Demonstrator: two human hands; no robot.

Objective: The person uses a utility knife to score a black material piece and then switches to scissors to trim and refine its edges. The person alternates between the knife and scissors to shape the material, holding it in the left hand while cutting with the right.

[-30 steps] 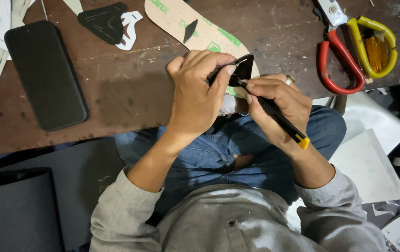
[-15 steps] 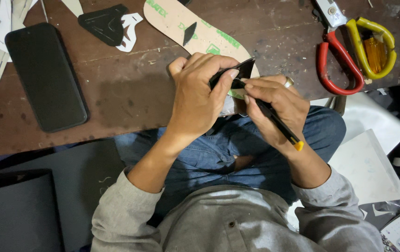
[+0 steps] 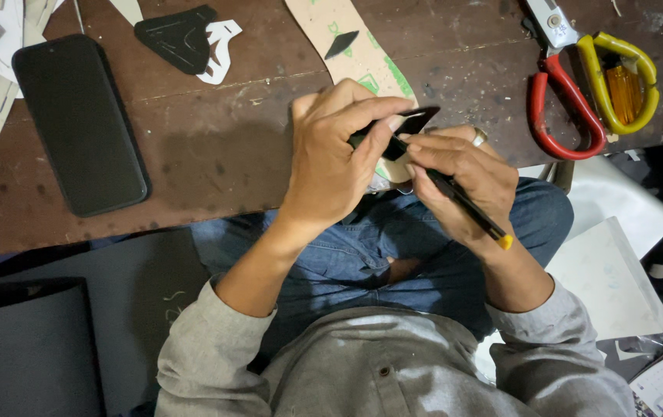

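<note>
Surface: worn brown wooden table, person seated at its edge.
Left hand: fingers clamped on a small black piece, held just above the table edge.
Right hand: closed around a black pen with yellow end, tip at the piece.
Nearby: black phone to the left, red and yellow scissors to the right, tan cardboard pattern beyond the hands.

We wear a grey buttoned shirt | sleeves pushed back behind the left hand | blue jeans, ripped at one knee | silver ring on the right hand
</note>
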